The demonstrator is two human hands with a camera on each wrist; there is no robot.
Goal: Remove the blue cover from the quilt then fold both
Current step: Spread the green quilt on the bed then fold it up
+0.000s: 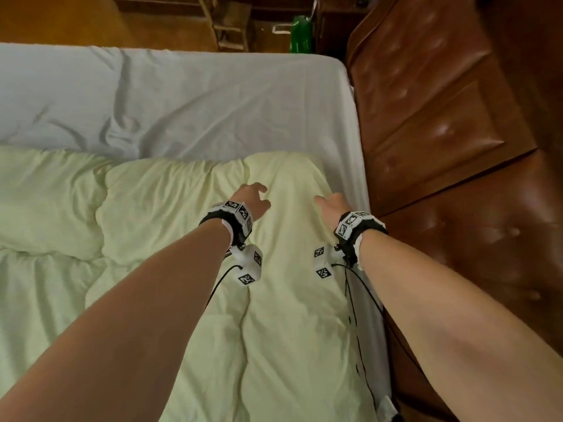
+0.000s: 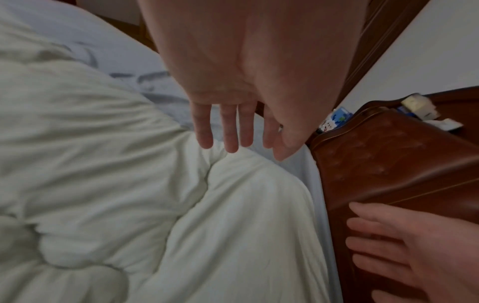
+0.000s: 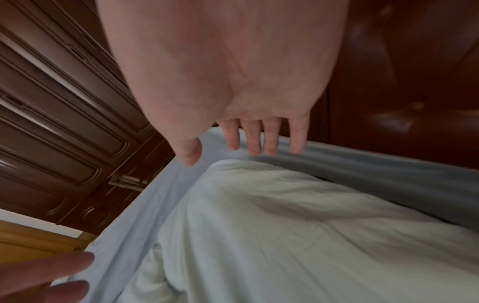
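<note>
Quilt (image 1: 170,226) cut off at left and bottom edges of head view. Left hand fingers (image 1: 259,187) partly hidden behind the hand. Small items behind headboard (image 2: 394,155) too blurred to identify.

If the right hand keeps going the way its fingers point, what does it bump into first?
Probably the far corner of the pale green quilt, which lies just ahead of and below the open right hand. Its height above the quilt is unclear.

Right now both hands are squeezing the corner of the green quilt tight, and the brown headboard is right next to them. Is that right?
Not quite. Neither hand is squeezing anything: the left hand and the right hand are open, fingers straight, above the corner of the green quilt, as both wrist views show. The rest holds: the brown headboard stands right beside them.
</note>
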